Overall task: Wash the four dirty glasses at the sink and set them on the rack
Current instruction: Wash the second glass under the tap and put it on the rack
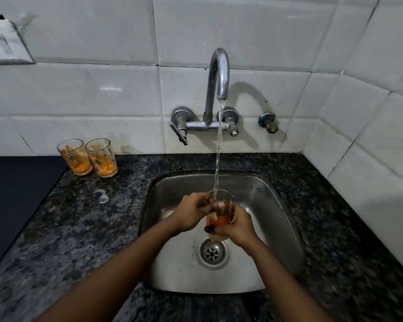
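Observation:
A glass with orange residue at its bottom is held upright over the steel sink, under the running stream from the tap. My right hand wraps its lower part from the right. My left hand grips it from the left, fingers at the rim and inside. Two more dirty glasses, smeared orange, stand side by side on the counter left of the sink, near the wall. No rack is in view.
Dark speckled granite counter surrounds the sink. The drain lies below the held glass. A black stove surface is at far left. Tap handle and wall valve sit on the white tiles. A small water puddle lies on the counter.

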